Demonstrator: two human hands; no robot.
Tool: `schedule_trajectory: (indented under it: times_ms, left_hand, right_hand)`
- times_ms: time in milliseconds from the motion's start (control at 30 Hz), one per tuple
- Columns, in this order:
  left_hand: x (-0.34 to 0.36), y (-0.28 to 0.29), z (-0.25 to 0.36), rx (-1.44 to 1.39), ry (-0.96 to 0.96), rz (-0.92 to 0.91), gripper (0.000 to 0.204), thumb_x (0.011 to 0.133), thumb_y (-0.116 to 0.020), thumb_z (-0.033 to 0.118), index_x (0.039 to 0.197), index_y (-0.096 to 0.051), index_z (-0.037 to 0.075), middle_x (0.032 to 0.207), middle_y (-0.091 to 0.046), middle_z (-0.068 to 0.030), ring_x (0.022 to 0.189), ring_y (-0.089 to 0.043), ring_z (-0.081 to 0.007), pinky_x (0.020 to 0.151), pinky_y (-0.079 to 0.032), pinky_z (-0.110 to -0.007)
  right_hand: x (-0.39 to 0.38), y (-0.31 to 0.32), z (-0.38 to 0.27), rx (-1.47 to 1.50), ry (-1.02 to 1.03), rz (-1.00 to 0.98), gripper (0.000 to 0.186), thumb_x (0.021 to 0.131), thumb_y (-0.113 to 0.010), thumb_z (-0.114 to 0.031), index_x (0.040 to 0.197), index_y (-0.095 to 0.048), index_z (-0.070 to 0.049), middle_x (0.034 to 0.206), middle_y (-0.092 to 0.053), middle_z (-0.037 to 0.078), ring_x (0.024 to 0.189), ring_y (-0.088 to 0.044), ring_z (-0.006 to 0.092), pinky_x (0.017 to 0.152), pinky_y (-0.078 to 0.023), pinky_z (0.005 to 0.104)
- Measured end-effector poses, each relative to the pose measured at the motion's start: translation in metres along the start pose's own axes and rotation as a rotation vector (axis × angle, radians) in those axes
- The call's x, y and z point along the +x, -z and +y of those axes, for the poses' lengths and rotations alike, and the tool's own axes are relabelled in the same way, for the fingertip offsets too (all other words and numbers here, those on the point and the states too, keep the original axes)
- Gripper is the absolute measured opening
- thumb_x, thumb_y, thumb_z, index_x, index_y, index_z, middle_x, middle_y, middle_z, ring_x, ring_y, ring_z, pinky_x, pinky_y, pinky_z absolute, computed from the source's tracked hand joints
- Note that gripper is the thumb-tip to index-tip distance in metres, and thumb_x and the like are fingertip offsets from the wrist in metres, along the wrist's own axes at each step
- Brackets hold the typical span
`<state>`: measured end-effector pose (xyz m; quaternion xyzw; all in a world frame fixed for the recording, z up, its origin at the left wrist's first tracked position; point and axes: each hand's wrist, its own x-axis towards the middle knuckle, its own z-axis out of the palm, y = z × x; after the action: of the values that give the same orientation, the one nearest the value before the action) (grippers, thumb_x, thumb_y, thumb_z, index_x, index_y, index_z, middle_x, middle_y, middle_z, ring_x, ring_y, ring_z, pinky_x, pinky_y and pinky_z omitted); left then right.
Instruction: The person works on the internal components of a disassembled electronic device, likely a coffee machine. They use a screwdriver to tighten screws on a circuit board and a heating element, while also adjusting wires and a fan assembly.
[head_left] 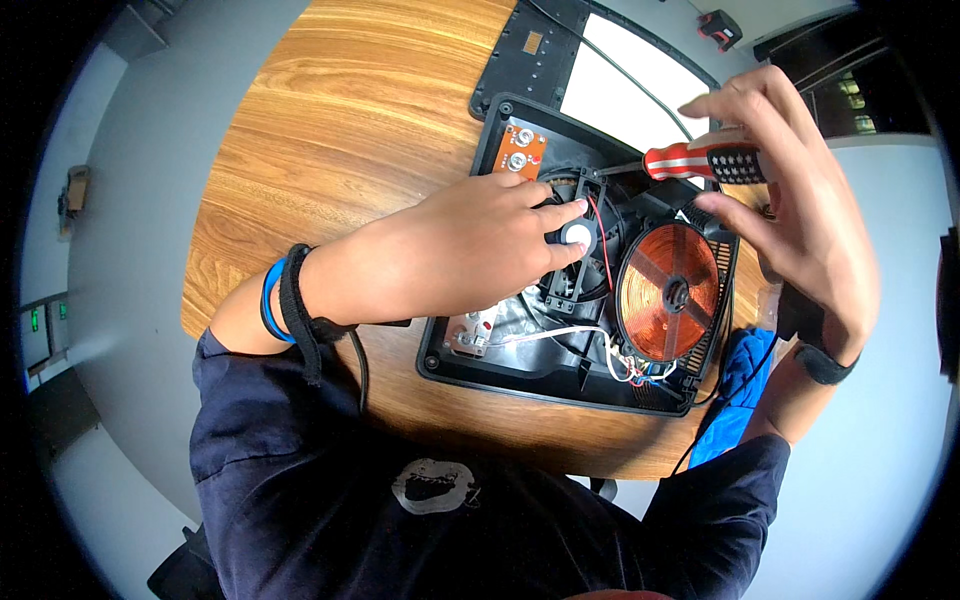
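Observation:
An opened induction cooker base (520, 375) lies on the round wooden table (350, 110). Inside it sit a copper coil (668, 292), a black fan (585, 235) and an orange circuit board (521, 148). My left hand (460, 250) rests flat on the fan, its fingers over the white hub. My right hand (800, 200) hovers above the cooker's right side and grips a screwdriver (700, 162) with a red, white and black handle. Its shaft points left toward the fan's upper corner.
The cooker's removed top panel (620, 85), black frame with a white pane, lies behind the base. A blue cloth (735, 395) hangs at the table's right edge, beside a black cable. A small red and black object (720, 28) sits on the floor far back.

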<state>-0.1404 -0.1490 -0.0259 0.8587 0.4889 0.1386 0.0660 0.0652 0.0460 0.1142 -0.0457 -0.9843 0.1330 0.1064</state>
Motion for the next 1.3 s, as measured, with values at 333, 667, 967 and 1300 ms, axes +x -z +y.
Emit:
schedule_trajectory:
  times_ms: [333,667,967,1300]
  left_hand:
    - [0.002,0.002,-0.001,-0.008,-0.012,0.013,0.058,0.094,-0.077,0.013,0.152,-0.071,0.009,0.164,-0.062,-0.0222,0.144,-0.065,-0.0402,0.120,-0.050,-0.048]
    - [0.003,0.001,-0.002,-0.009,-0.007,0.019,0.054,0.097,-0.074,0.014,0.151,-0.071,0.009,0.163,-0.063,-0.0219,0.142,-0.066,-0.0400,0.119,-0.051,-0.048]
    - [0.002,-0.001,-0.002,-0.002,-0.014,0.018,0.053,0.099,-0.074,0.015,0.152,-0.071,0.010,0.163,-0.063,-0.0215,0.143,-0.065,-0.0399,0.120,-0.051,-0.048]
    - [0.001,0.001,-0.002,-0.009,-0.010,0.011,0.054,0.098,-0.076,0.015,0.152,-0.072,0.010,0.163,-0.063,-0.0212,0.144,-0.065,-0.0400,0.120,-0.050,-0.048]
  right_hand:
    - [-0.005,0.012,-0.011,-0.247,-0.157,-0.051,0.052,0.086,-0.090,-0.011,0.134,-0.071,-0.007,0.126,-0.069,0.010,0.115,-0.076,0.0313,0.091,-0.064,0.0449]
    - [-0.010,0.025,-0.008,-0.183,-0.252,-0.157,0.049,0.085,-0.089,-0.006,0.130,-0.069,-0.005,0.127,-0.070,0.010,0.113,-0.077,0.0304,0.089,-0.064,0.0435]
    - [-0.008,0.019,0.000,-0.166,-0.124,-0.087,0.045,0.086,-0.089,-0.009,0.126,-0.071,-0.004,0.128,-0.070,0.009,0.114,-0.077,0.0290,0.090,-0.063,0.0422]
    - [-0.007,0.024,0.000,-0.175,-0.160,-0.097,0.047,0.083,-0.090,-0.017,0.125,-0.074,-0.005,0.126,-0.072,0.009,0.117,-0.076,0.0284,0.091,-0.063,0.0417]
